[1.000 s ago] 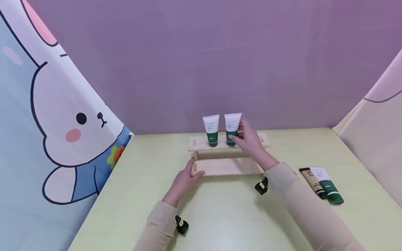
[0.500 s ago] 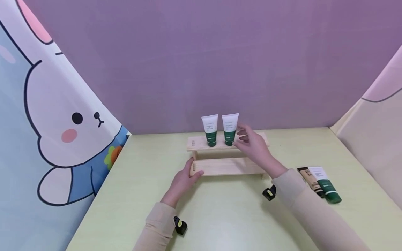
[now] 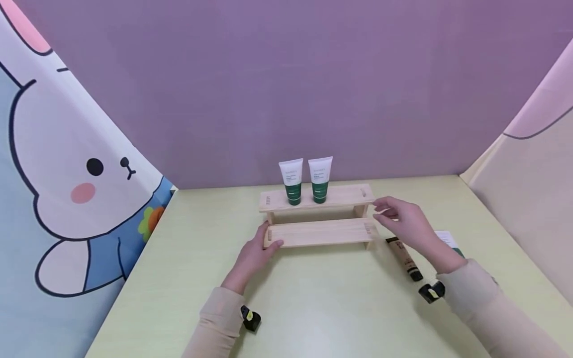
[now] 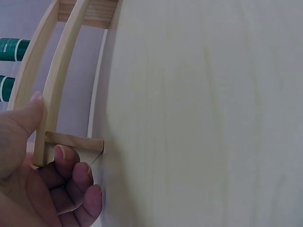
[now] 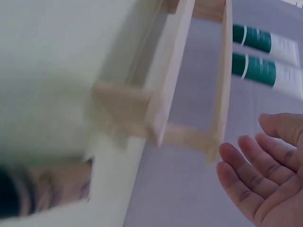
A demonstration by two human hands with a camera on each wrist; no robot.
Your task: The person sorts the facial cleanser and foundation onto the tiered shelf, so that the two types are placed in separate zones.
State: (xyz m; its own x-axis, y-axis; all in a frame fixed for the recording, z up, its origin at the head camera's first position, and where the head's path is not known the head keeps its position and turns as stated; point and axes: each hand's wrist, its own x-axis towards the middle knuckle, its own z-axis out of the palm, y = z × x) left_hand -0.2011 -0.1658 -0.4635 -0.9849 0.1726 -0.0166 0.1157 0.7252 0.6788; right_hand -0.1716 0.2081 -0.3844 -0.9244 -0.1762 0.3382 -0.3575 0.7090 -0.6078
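Wooden rack (image 3: 313,233): centre of the frame, two shelves on the table (image 3: 322,308), apparently being stocked, with tube-placing the likely step in hand.
Rabbit panel (image 3: 53,174): far left of the frame, well apart from the action.
Left hand (image 3: 254,254): pinching the lower shelf's left end, thumb above, fingers curled below; steadying it, I'd say.
Left standing tube (image 3: 293,181): upright on the top shelf, cap down.
Right standing tube (image 3: 320,179): upright just beside it, and there's room to its right!
Right hand (image 3: 405,219): right of centre, thumb and fingers apart, nothing between them, just beside the rack's end; contact, can't tell.
Tan tube (image 3: 405,259): lying below that hand; the next move probably calls for reaching down and pinching a tube.
White-and-green tube (image 3: 447,239): right of the frame, lying down, the forearm blocking part of it.
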